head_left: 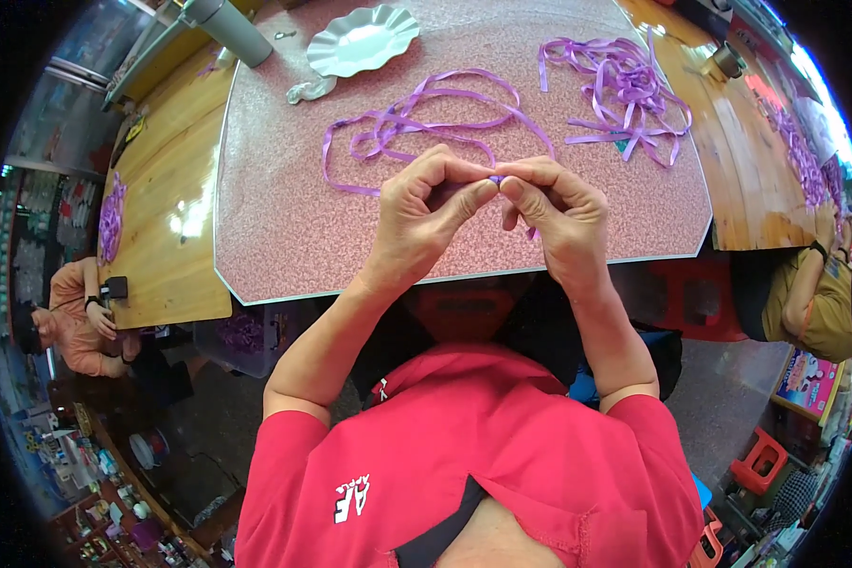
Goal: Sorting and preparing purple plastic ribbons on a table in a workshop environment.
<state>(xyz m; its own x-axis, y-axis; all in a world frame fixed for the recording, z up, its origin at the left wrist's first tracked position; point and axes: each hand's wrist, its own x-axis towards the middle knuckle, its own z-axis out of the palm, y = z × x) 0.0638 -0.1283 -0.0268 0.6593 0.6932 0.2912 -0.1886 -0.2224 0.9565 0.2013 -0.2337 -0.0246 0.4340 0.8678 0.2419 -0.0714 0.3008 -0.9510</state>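
Both hands meet above the near part of a pink speckled tabletop, fingertips pinched together. A purple ribbon runs in loose loops across the table beyond them and comes up between the fingers. My left hand is closed, its thumb and forefinger gripping the ribbon. My right hand pinches the same ribbon right beside it, and a short purple end hangs below its fingers. A small dark purple bit shows between the thumbs; I cannot make out its shape. To the right lies a tangled pile of purple ribbons.
A white scalloped plate sits at the back, with a crumpled whitish piece beside it. A grey cylindrical container stands far left. People sit at wooden tables on either side, with more purple ribbon at left. Red stools stand right.
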